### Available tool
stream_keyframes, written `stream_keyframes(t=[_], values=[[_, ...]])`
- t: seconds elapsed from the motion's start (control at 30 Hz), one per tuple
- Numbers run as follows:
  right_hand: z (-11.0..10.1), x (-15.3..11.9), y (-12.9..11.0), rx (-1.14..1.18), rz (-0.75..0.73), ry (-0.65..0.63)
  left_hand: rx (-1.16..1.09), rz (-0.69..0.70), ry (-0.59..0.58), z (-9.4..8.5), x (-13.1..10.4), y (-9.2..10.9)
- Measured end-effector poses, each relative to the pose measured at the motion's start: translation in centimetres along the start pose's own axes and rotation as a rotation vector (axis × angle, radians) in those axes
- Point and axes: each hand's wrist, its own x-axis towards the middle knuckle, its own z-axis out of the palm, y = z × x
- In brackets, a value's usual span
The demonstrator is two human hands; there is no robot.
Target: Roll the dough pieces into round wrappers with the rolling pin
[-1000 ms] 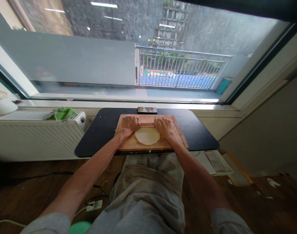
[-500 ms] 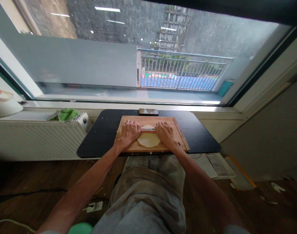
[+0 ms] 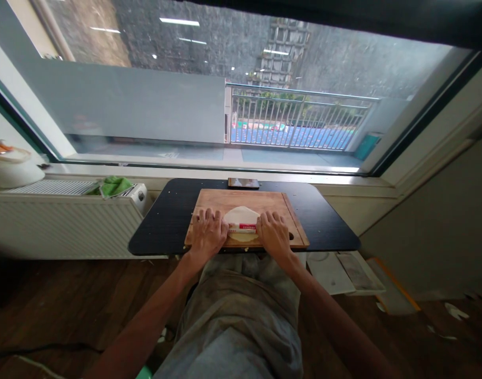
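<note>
A flattened round of pale dough (image 3: 242,214) lies on a wooden cutting board (image 3: 241,196). Across its near part rests a rolling pin (image 3: 243,228) with a red and white label. My left hand (image 3: 208,230) is closed over the pin's left end, fingers curled forward. On the right end sits my right hand (image 3: 274,232), its fingers likewise curled over the pin. Both hands cover the pin's ends, so only its middle shows. A narrow strip of dough is visible on the near side of the pin.
The board lies on a black table (image 3: 161,221) with a phone (image 3: 243,183) at its far edge. To the left stands a white radiator (image 3: 67,223) with a green cloth (image 3: 115,186) on top. A window with a sill is behind the table.
Both hands have drawn the rolling pin toward my body, from the far part of the dough to its near part. The pin has turned, and its red label faces up.
</note>
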Motion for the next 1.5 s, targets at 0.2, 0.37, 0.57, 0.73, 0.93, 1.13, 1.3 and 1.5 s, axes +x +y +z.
stream_keyframes(t=[0.2,0.37,0.57,0.73,0.93,1.13,1.3,1.5], values=[[-0.6,-1.7,-0.3,0.006,-0.015,0.016,-0.028,-0.001,0.021,0.0,-1.6,0.0],[-1.1,-1.7,-0.8,0.031,0.012,-0.005,-0.035,0.008,0.020,0.4,-1.5,-0.2],[-1.2,-0.5,-1.0,0.082,0.071,-0.013,-0.073,0.003,0.027,0.3,0.0,-0.3],[-0.5,1.0,-0.6,0.085,0.085,-0.025,-0.065,0.052,0.024,0.3,1.5,-0.5],[0.1,2.8,-0.1,0.092,0.096,-0.041,-0.076,0.030,0.008,0.7,3.4,-0.6],[0.6,4.2,-0.1,0.095,0.130,-0.045,-0.067,0.011,-0.009,0.6,5.2,-0.3],[0.6,5.6,-0.3,0.081,0.138,-0.072,-0.088,0.012,-0.023,0.7,6.7,-0.1],[0.8,7.1,-0.3,0.099,0.169,-0.126,-0.070,0.013,-0.046,0.4,8.1,0.0]])
